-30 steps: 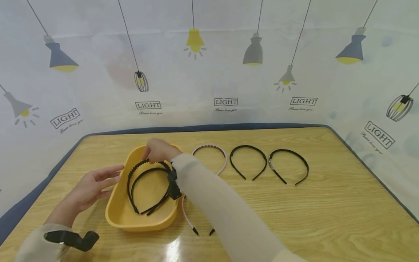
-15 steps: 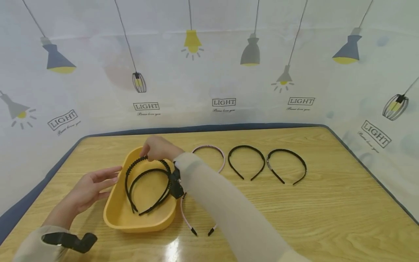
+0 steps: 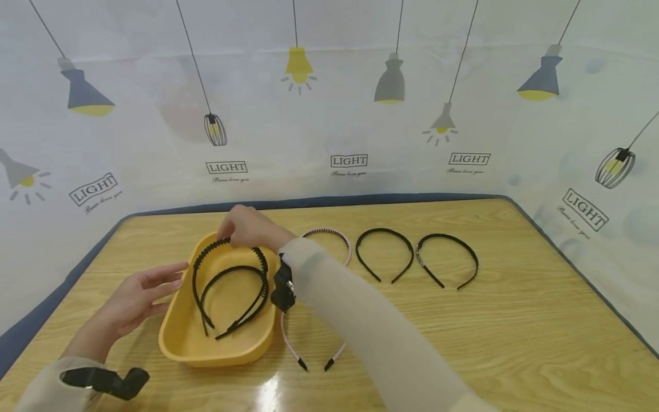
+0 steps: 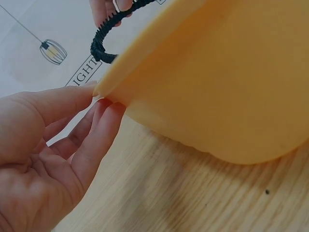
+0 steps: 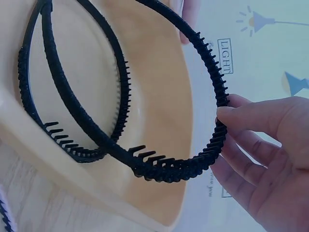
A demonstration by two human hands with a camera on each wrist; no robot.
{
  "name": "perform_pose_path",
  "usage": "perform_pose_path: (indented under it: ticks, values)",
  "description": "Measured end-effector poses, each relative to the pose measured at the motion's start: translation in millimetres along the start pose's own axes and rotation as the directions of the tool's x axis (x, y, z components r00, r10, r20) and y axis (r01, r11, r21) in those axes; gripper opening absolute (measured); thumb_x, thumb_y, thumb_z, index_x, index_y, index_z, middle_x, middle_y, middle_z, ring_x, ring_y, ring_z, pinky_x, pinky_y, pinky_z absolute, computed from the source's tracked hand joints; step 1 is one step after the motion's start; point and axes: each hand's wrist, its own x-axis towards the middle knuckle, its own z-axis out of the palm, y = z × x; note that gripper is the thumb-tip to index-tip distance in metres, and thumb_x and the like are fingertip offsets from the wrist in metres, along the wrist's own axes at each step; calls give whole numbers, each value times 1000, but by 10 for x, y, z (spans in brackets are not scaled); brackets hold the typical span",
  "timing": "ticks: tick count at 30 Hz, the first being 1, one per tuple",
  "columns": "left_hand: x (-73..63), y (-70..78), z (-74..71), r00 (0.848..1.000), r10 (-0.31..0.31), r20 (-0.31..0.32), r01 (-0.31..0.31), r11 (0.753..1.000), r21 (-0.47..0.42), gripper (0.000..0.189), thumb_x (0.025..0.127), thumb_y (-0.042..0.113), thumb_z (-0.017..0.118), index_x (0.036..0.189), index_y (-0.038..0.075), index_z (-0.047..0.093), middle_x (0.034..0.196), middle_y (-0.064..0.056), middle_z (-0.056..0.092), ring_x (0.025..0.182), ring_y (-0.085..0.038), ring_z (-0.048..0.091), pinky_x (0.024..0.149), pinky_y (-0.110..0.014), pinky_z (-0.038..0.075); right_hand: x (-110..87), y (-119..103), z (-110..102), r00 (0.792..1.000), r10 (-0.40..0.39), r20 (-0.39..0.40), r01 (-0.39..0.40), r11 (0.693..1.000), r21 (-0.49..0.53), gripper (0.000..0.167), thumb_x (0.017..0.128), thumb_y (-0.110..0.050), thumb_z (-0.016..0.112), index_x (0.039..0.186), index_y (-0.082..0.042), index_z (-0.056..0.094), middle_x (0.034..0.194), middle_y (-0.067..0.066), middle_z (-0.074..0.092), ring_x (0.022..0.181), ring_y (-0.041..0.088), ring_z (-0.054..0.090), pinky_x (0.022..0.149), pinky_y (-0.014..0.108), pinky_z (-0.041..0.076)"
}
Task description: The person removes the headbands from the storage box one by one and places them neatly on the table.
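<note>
My right hand (image 3: 252, 227) pinches the top of a black toothed headband (image 5: 169, 170) between thumb and fingers, and the band stands tilted up from the yellow plastic basin (image 3: 170, 343). Its two ends reach down into the basin. Another black headband (image 3: 234, 268) with comb teeth lies inside, behind the held one in the right wrist view and partly crossed by it. At the basin's left side, my left hand (image 3: 135, 300) holds the rim, thumb tip at the lip and fingertips under it on the outer wall (image 4: 193, 106).
Right of the basin lies a pink headband (image 3: 325, 231), partly covered by the right sleeve (image 3: 370, 326). Pink arms with black tips (image 3: 302, 364) show nearer the front. Two black headbands (image 3: 385, 230) (image 3: 458, 237) lie farther right on the wooden table (image 3: 515, 320). A printed cloth wall (image 3: 288, 131) stands behind.
My right hand has risen slightly with the black headband, whose top now stands higher above the basin. The left hand has kept its place at the rim. The whole view has shifted slightly.
</note>
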Motion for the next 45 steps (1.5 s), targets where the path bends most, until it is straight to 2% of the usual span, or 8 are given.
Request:
perform_pose_path:
  ticks: [14,18,23,27,29,33,37,45]
  values:
    - [-1,-20,-12,1000,25,15,-25,999,-40,36,94,18,55,129,25,53,112,8,51,97,-3,57,79,-31,54,-142,-182,-158,992,-123,14,124,990,-68,30,84,2,61,110,-10,68,105,-4,65,94,5,57,74,10,45]
    - [9,-25,-9,1000,23,15,-22,998,-54,37,94,17,54,130,21,52,111,10,54,97,-4,58,80,-32,54,-199,-236,-213,991,-130,28,132,988,-78,29,85,0,62,111,-12,68,105,-5,64,94,4,56,74,10,45]
    - [11,-26,-10,1000,1,-3,-1,1000,-12,49,93,21,55,139,10,41,112,10,51,97,-1,57,81,-33,53,-279,-285,-290,988,-151,33,154,982,-108,30,86,-1,61,113,-13,67,108,-5,63,97,4,55,77,9,44]
    - [8,-24,-11,1000,-4,-7,4,1000,5,47,93,22,55,138,14,43,114,7,49,98,1,55,82,-34,53,-338,-291,-369,983,-181,12,181,977,-108,31,85,1,60,113,-11,66,109,-3,63,98,5,55,78,9,43]
    - [9,-18,-8,1000,-8,-9,9,1000,11,45,93,23,55,136,18,46,120,-1,46,98,3,53,82,-35,53,-359,-288,-410,981,-195,4,194,975,-106,31,85,2,60,113,-10,66,109,-3,63,98,6,55,78,9,43]
    - [13,-9,-6,1000,-19,-15,19,1000,18,44,93,23,56,136,20,47,122,-7,42,98,4,51,82,-34,53,-378,-267,-476,978,-210,-6,209,972,-106,31,84,3,60,112,-9,67,108,-2,64,97,6,56,79,9,43]
    - [13,-8,-7,1000,-16,-11,16,1000,16,48,93,22,56,138,14,43,116,0,45,98,3,53,82,-34,53,-412,-232,-537,976,-217,-17,214,973,-88,30,84,3,60,111,-7,67,108,-1,64,96,6,56,79,9,43]
    - [17,4,4,1000,-25,-17,26,999,31,54,92,26,56,140,9,39,116,1,45,97,2,54,82,-34,52,-501,-135,-650,971,-239,-15,238,970,-46,28,84,5,60,110,-5,67,109,2,63,97,9,56,82,11,44]
